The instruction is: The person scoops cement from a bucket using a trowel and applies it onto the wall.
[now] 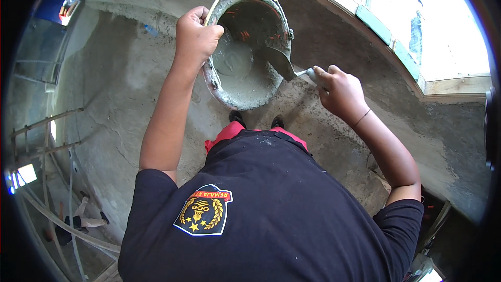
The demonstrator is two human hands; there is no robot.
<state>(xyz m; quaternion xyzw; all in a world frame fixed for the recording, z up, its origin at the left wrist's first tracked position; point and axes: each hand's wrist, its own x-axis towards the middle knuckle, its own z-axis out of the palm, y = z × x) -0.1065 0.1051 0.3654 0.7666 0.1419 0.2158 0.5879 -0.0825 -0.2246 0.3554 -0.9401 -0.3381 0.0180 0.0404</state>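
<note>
A mortar-caked bucket (214, 82) hangs tilted in front of me, its mouth facing me and its wire handle with a green grip raised at the far side. Wet grey mortar (235, 62) lies inside it. My left hand (195, 37) is closed on the bucket's left rim, where the handle's wire also runs. In my right hand (340, 90) is the pale handle of a trowel (282, 63). The trowel's blade reaches over the bucket's right rim, its tip inside above the mortar.
A wooden window frame (454, 86) with bright light beyond runs along the upper right. Bamboo or wooden poles (47, 149) stand at the left, and another person (81, 222) is low down behind them. A small plastic bottle (151, 30) lies on the grey floor.
</note>
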